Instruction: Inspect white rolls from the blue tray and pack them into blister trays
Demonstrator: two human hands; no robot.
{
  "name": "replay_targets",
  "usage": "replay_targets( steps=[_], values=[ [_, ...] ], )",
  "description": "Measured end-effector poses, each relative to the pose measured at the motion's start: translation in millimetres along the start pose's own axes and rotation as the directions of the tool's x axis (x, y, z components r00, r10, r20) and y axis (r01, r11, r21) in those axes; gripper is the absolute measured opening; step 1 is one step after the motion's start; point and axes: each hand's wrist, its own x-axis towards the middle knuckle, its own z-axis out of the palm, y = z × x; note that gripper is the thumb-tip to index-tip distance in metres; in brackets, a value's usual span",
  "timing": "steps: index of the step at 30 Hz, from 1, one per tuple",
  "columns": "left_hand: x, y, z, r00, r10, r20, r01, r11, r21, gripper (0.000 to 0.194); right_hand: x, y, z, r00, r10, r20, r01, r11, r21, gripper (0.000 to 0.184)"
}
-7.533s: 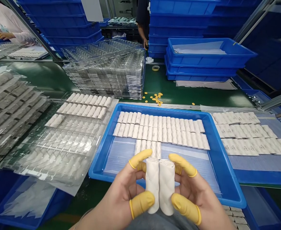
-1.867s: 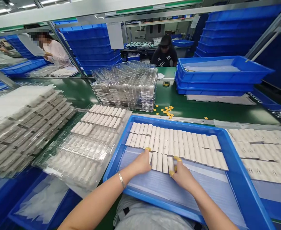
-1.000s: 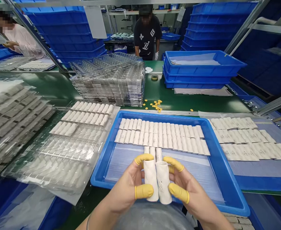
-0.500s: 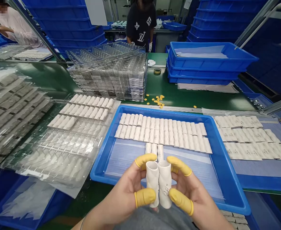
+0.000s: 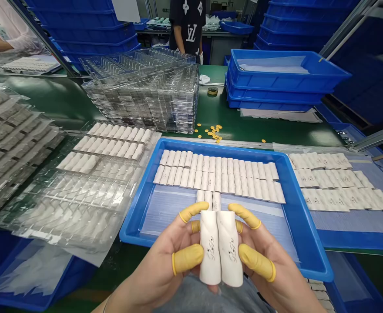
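Yellow finger cots cover fingertips and thumbs on both hands. My left hand (image 5: 175, 252) is closed on a white sleeve-like tube (image 5: 210, 256) with dark script lettering on its side. My right hand (image 5: 260, 248) grips a matching white tube (image 5: 230, 256), also lettered. The two tubes stand side by side, touching, their printed faces toward me. Behind them, a blue tray (image 5: 139, 204) holds two long rows of similar white tubes (image 5: 217, 171), and a short third row (image 5: 207, 200) begins just past my fingertips.
Left lies a clear blister tray (image 5: 80, 191) partly filled with white tubes. Stacked clear trays (image 5: 146, 95) and blue bins (image 5: 283, 82) stand behind. Yellow finger cots (image 5: 215, 131) and a tape roll (image 5: 212, 91) lie on the green table. More lettered tubes (image 5: 335, 178) sit at right. A person (image 5: 188, 26) stands opposite.
Both tubes have tilted from showing their open upper ends to showing their lettered sides. My thumbs have moved slightly apart along with them. The camera view has shifted a little.
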Motion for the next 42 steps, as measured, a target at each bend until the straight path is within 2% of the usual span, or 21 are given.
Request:
replay_targets(
  steps=[12, 19, 25, 32, 38, 42],
  values=[
    [-3.5, -1.1, 0.9, 0.998, 0.049, 0.044, -0.05, 0.999, 0.004, 0.046, -2.0, -0.3, 1.8, 0.992, -0.086, 0.097, 0.082, 0.996, 0.038, 0.044],
    [-1.3, 0.5, 2.8, 0.997, 0.054, 0.047, -0.055, 0.998, 0.017, 0.046, -2.7, -3.2, 2.7, 0.992, -0.08, 0.095, 0.079, 0.997, 0.015, 0.046],
    [-6.6, 0.2, 0.3, 0.996, 0.085, -0.001, -0.085, 0.993, 0.083, 0.048, -3.5, -0.8, 1.1, 0.99, -0.123, 0.067, 0.127, 0.991, -0.052, 0.044],
    [-4.0, -0.8, -0.3, 0.993, 0.119, 0.025, -0.121, 0.983, 0.14, 0.049, -5.7, -0.5, 3.1, 0.984, -0.162, 0.073, 0.168, 0.982, -0.082, 0.043],
    [-3.5, -3.3, -1.4, 0.992, 0.12, 0.042, -0.125, 0.983, 0.137, 0.057, -4.9, 2.7, 1.7, 0.989, -0.112, 0.1, 0.116, 0.993, -0.029, 0.06],
    [-3.1, -0.7, 0.1, 0.992, 0.128, 0.015, -0.129, 0.986, 0.109, 0.055, -4.4, 0.1, 1.6, 0.991, -0.11, 0.075, 0.113, 0.993, -0.034, 0.055]
  ],
)
